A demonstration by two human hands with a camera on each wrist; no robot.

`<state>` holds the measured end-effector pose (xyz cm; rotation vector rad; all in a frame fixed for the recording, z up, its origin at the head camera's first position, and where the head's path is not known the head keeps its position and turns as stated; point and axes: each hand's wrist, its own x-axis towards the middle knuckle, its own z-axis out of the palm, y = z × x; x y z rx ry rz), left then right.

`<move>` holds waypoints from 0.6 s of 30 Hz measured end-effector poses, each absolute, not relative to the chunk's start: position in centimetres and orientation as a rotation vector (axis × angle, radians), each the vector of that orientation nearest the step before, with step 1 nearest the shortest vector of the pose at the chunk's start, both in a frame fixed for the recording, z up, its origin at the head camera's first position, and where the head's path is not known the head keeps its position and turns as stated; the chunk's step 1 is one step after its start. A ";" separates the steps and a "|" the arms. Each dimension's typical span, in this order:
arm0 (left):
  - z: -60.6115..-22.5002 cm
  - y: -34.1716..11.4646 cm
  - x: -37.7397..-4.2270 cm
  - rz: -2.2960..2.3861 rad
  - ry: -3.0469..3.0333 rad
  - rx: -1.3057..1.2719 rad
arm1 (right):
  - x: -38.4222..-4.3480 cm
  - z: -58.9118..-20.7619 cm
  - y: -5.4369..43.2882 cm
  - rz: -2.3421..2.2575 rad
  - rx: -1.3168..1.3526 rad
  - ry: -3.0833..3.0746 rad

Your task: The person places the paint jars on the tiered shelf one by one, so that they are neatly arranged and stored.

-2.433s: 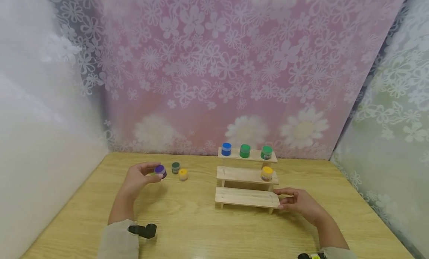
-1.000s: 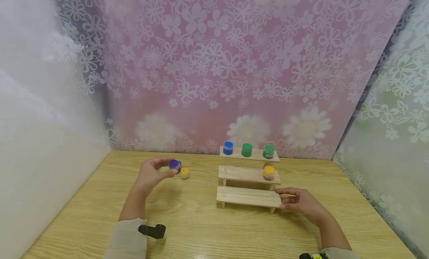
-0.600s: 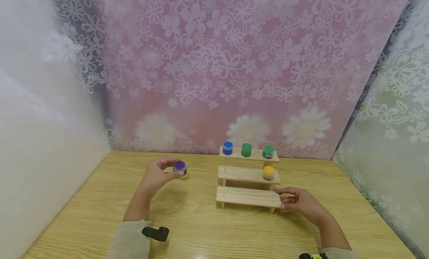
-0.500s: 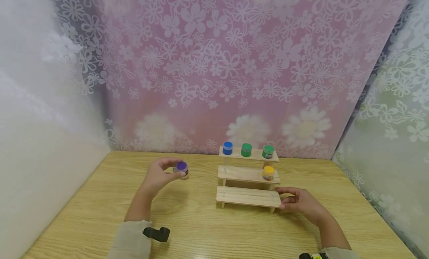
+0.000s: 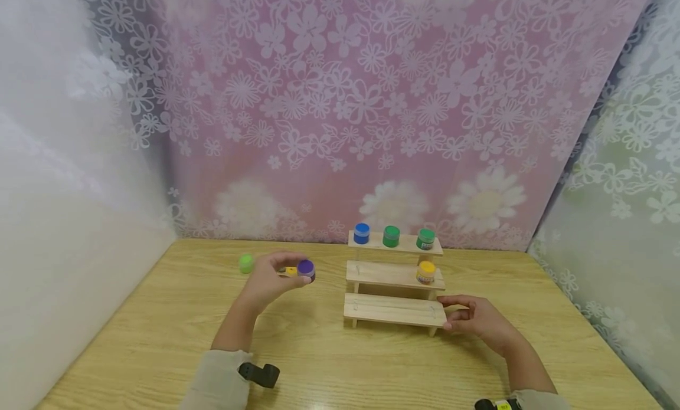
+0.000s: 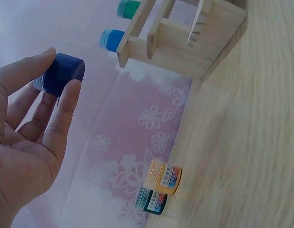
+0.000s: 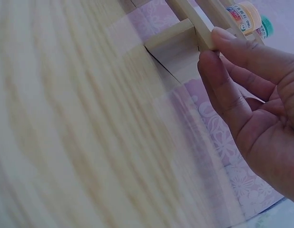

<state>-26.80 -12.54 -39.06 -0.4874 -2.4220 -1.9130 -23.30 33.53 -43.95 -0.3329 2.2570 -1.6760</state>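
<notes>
My left hand (image 5: pixel 270 280) holds a purple paint jar (image 5: pixel 306 270) above the table, pinched between thumb and fingers; in the left wrist view the same jar (image 6: pixel 63 74) looks dark blue. At the right end of a three-tier wooden rack (image 5: pixel 393 310), my right hand (image 5: pixel 480 322) pinches the lowest step between thumb and fingers, as the right wrist view also shows. Along the top tier stand a blue jar (image 5: pixel 362 233) and two green jars, left (image 5: pixel 391 236) and right (image 5: pixel 426 239). A yellow jar (image 5: pixel 426 272) sits at the middle tier's right end.
Behind my left hand, a second yellow jar (image 6: pixel 163 177) and a dark green jar (image 6: pixel 151 200) stand on the table, partly hidden in the head view. A light green jar (image 5: pixel 246 263) stands farther left. A flowered curtain (image 5: pixel 329 133) hangs behind the table.
My left hand has carried the purple jar rightward, past the yellow and dark green jars and toward the rack. The light green jar has come into view. My right hand stays at the rack.
</notes>
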 end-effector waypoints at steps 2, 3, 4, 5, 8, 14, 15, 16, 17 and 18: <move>-39.1 -12.1 -26.7 -1.929 -2.417 -0.492 | -23.3 -44.0 33.5 -1.674 -0.333 2.261; -39.1 -11.9 -26.6 -1.937 -2.413 -0.494 | -23.3 -44.0 33.5 -1.672 -0.334 2.263; -39.2 -11.7 -26.6 -1.941 -2.412 -0.495 | -23.3 -44.0 33.5 -1.670 -0.334 2.264; -39.2 -11.4 -26.5 -1.947 -2.413 -0.493 | -23.3 -44.0 33.5 -1.669 -0.333 2.264; -39.3 -10.7 -26.5 -1.950 -2.418 -0.482 | -23.4 -44.1 33.5 -1.664 -0.336 2.269; -39.2 -9.3 -26.1 -1.948 -2.387 -0.496 | -23.6 -44.0 33.5 -1.661 -0.336 2.272; -39.2 -9.2 -26.1 -1.955 -2.377 -0.501 | -23.6 -44.0 33.5 -1.661 -0.336 2.272; -39.2 -9.0 -26.0 -1.955 -2.372 -0.498 | -23.6 -44.0 33.5 -1.661 -0.335 2.272; -39.2 -8.8 -25.9 -1.952 -2.369 -0.496 | -23.5 -44.0 33.5 -1.661 -0.333 2.273; -39.1 -8.7 -25.9 -1.954 -2.365 -0.495 | -23.5 -44.0 33.5 -1.661 -0.331 2.273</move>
